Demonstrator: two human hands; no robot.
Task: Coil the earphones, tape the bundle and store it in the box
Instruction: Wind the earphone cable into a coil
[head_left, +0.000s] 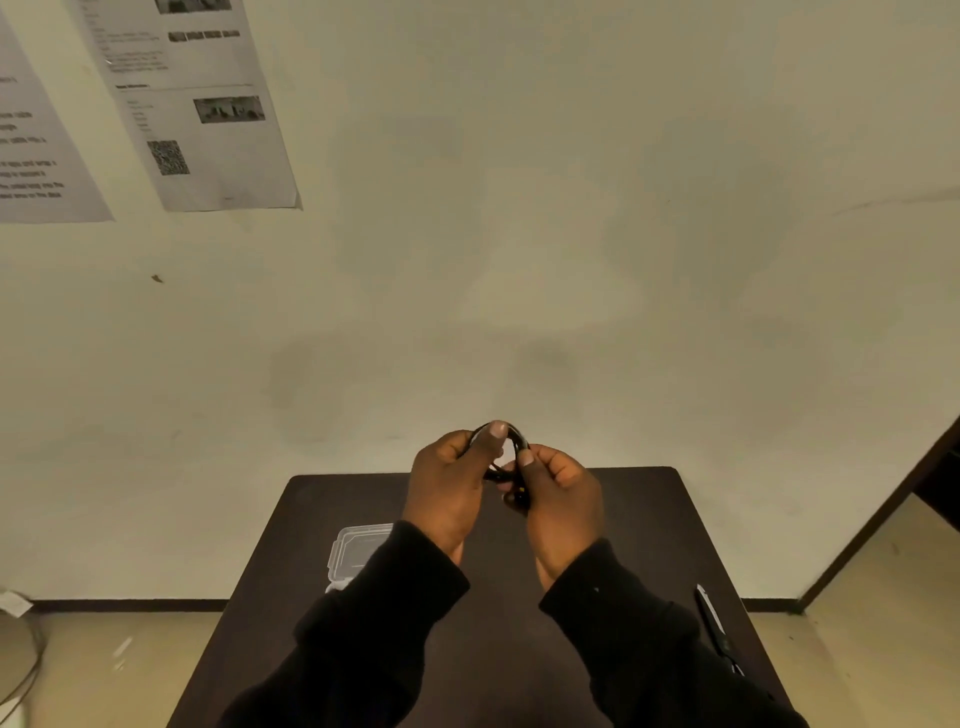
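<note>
From the head view, I am holding the coiled black earphones (511, 457) up above the far edge of the dark worktop (639, 519), my left hand (451, 493) and right hand (558, 506) both pinching the loop with closed fingers. The clear plastic box (353, 556) is sitting on the worktop beneath my left sleeve (374, 623). Black scissors (717, 629) are lying near the right edge.
</note>
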